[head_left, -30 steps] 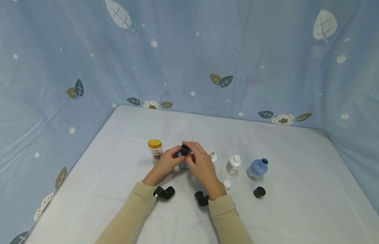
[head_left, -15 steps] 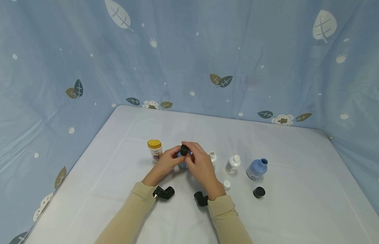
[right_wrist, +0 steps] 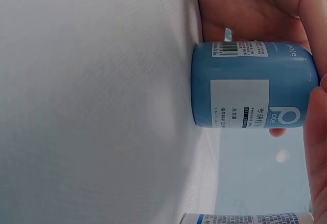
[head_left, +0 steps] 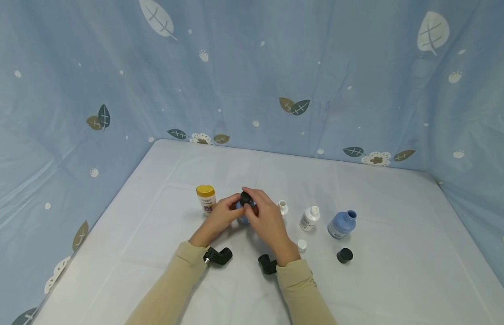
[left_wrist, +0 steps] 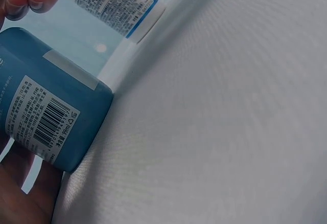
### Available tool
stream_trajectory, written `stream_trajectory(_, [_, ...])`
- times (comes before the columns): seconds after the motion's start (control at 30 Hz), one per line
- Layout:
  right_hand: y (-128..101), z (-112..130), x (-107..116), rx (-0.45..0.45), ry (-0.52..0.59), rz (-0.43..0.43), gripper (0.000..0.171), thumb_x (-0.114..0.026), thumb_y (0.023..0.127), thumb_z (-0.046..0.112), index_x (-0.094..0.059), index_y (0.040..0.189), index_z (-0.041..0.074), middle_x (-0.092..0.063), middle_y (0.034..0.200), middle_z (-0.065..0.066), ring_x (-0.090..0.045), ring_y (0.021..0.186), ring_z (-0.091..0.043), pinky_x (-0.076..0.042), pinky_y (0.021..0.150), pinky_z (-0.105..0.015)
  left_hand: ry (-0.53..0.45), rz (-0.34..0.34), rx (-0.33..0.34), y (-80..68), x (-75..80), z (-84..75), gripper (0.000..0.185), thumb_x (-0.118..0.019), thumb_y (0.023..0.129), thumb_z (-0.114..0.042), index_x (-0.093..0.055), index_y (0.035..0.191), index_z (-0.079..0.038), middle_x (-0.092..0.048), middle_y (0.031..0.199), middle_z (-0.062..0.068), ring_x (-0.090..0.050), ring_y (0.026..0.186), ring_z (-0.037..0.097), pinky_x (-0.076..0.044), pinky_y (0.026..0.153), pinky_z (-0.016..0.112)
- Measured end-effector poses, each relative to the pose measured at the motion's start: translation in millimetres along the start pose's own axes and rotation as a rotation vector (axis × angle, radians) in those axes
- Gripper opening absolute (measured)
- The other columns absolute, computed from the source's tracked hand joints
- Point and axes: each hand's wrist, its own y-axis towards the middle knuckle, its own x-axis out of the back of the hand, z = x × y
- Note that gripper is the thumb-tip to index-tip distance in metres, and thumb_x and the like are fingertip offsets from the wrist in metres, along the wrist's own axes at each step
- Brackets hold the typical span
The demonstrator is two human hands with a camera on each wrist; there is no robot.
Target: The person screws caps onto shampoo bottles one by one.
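A small blue shampoo bottle (head_left: 242,220) stands upright on the white table, partly hidden between the two hands. My left hand (head_left: 218,216) grips its side from the left, and the left wrist view shows the bottle's barcode label (left_wrist: 43,119). On top of the bottle sits a black cap (head_left: 245,197), which the thumb and fingers of my right hand (head_left: 269,220) pinch. The bottle's base meets the cloth in the right wrist view, its printed front (right_wrist: 240,101) facing that camera.
Left of the hands stands a white bottle with a yellow cap (head_left: 206,199). To the right are two uncapped white bottles, one partly hidden (head_left: 283,208) and one fully visible (head_left: 309,220), then an uncapped blue bottle (head_left: 342,225). A white cap (head_left: 302,245) and another black cap (head_left: 344,255) lie nearer.
My right thumb has shifted slightly up and to the left against the black cap. The left hand, the blue bottle and the other items stay where they were.
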Motion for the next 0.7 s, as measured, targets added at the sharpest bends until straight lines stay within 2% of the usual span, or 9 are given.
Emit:
stream_trajectory(0.13, [0.1,0.0,0.4,-0.045,-0.01,0.003,0.036,-0.056,0.087,0.021,-0.053,0.123,0.02,-0.054,0.11,0.008,-0.046,0.065,-0.001,-0.041,0.054,-0.018,0.007,0.0,-0.004,-0.5,-0.3,-2.0,0.008,-0.054,0.083,-0.006,-0.055,0.088,-0.011,-0.052,0.083,0.002,-0.045,0.08,0.026,-0.037,0.066,0.03])
stream_trajectory(0.3, [-0.1,-0.3,0.5,-0.091,-0.024,0.002,0.036,-0.059,0.086,0.029,-0.053,0.121,0.02,-0.052,0.098,0.008,-0.046,0.063,-0.001,-0.04,0.05,-0.019,0.001,-0.001,0.004,0.1,-0.8,0.4,0.009,-0.057,0.084,-0.011,-0.058,0.093,-0.013,-0.056,0.089,0.001,-0.047,0.084,0.023,-0.039,0.071,0.031])
stream_trajectory(0.53, [-0.3,-0.4,-0.5,-0.104,-0.032,-0.017,0.037,-0.06,0.085,0.032,-0.053,0.119,0.02,-0.052,0.095,0.007,-0.044,0.061,-0.002,-0.039,0.048,-0.02,-0.019,-0.004,0.021,9.5,-1.6,26.1,0.013,-0.06,0.084,-0.016,-0.06,0.097,-0.019,-0.058,0.095,0.0,-0.049,0.086,0.019,-0.04,0.075,0.033])
stream_trajectory(0.7, [0.0,0.1,-1.5,-0.108,-0.04,-0.027,0.038,-0.062,0.084,0.031,-0.053,0.119,0.021,-0.052,0.098,0.007,-0.044,0.062,-0.001,-0.038,0.048,-0.019,-0.024,-0.011,0.0,10.3,-2.2,30.0,0.014,-0.059,0.082,-0.017,-0.06,0.095,-0.021,-0.059,0.095,0.0,-0.05,0.086,0.018,-0.042,0.075,0.033])
